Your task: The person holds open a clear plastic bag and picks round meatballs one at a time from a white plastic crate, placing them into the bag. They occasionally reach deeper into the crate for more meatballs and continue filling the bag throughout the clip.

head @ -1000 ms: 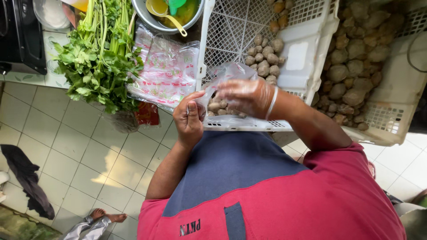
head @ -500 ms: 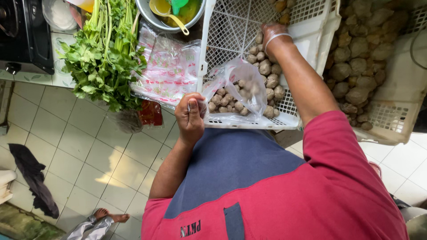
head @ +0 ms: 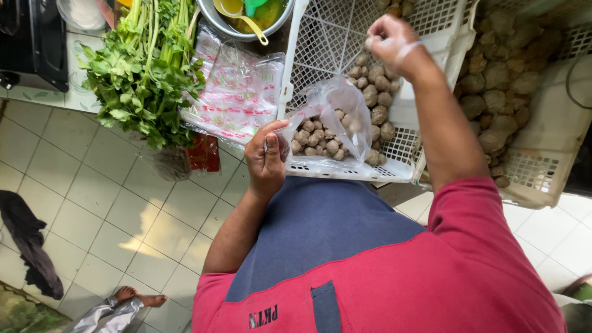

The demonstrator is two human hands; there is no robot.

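My left hand (head: 266,159) pinches the rim of a clear plastic bag (head: 336,110) that holds several small brown meatballs (head: 317,140). The bag rests in a white lattice crate (head: 320,43) near its front edge. My right hand (head: 390,42), in a thin clear glove, is raised over the far part of the crate with its fingers closed on a few meatballs. More loose meatballs (head: 377,98) lie in the crate beside the bag.
A second white crate (head: 549,154) at right holds larger brown balls (head: 493,80). A bunch of leafy greens (head: 139,80), a stack of printed plastic bags (head: 237,92) and a metal bowl (head: 250,18) with ladles sit at left. Someone's bare foot (head: 142,299) shows on the tiled floor.
My right hand left the bag's mouth and reached up to the far part of the crate, closing on meatballs. My left hand kept hold of the bag, which now stands open.
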